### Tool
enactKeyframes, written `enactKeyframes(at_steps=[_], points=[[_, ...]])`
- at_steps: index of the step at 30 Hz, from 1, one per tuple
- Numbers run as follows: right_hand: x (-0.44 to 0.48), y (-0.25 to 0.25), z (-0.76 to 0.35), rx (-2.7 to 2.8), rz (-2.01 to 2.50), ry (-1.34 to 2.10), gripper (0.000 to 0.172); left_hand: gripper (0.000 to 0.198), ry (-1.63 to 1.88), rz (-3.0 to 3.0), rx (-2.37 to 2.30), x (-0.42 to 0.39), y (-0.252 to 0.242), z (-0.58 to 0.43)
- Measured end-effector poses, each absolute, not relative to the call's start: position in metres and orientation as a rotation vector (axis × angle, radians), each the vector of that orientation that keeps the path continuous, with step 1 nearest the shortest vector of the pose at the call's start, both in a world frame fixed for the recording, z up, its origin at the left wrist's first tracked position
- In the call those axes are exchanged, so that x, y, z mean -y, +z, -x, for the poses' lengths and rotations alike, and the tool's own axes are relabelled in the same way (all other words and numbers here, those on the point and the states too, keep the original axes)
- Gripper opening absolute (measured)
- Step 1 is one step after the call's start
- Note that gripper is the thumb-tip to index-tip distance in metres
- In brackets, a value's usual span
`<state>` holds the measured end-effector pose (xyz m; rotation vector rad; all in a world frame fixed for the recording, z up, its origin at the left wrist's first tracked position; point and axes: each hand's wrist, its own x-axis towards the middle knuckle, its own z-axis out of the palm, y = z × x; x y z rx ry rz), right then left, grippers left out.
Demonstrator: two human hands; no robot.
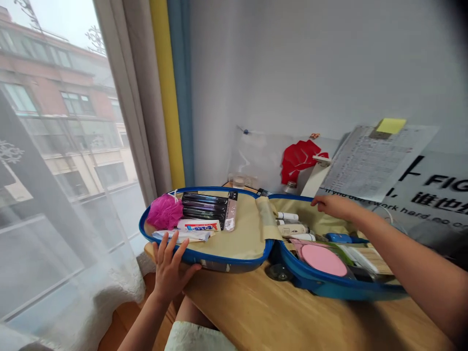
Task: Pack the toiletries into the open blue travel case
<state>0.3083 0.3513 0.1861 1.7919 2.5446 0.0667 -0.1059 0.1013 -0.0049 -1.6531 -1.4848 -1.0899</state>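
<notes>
An open blue suitcase (pixel 234 265) lies on the wooden table, its two halves side by side. My left hand (pixel 171 270) rests on the near rim of the left half, fingers spread, by a clear-wrapped pack (pixel 195 236). Behind that pack are a toothpaste box (pixel 199 225), a pink bath puff (pixel 164 212) and a black pack of dark sticks (pixel 204 205). At the far rim of the right half, my right hand (pixel 334 206) has its fingers curled on the edge. Below it lie a pink round-headed item (pixel 323 260), small white bottles (pixel 292 229) and a blue item (pixel 340 238).
The wooden table (pixel 263 309) extends under the suitcase, whose wheel (pixel 280 272) sticks out between the halves. Behind stand a white post (pixel 315 178), a printed sheet (pixel 380 158) and a small jar (pixel 239 182). Curtains (pixel 161 97) and a window are at left.
</notes>
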Motion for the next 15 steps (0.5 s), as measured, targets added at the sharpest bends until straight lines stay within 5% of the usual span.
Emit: enactKeyframes(at_steps=[3,10,15], points=[[-0.352,0.169,-0.330,-2.447,-1.759,-0.010,0.012,0.073,-1.097,1.651,1.484,-0.101,-0.005,0.106],[-0.355,0.131,-0.340,-2.349,-1.701,-0.184,0.021,0.073,-1.098,1.650,1.490,-0.102,-0.005,0.107],[-0.363,0.112,-0.329,-2.499,-1.876,0.010,0.027,0.074,-1.097,1.652,1.477,-0.101,-0.003,0.106]])
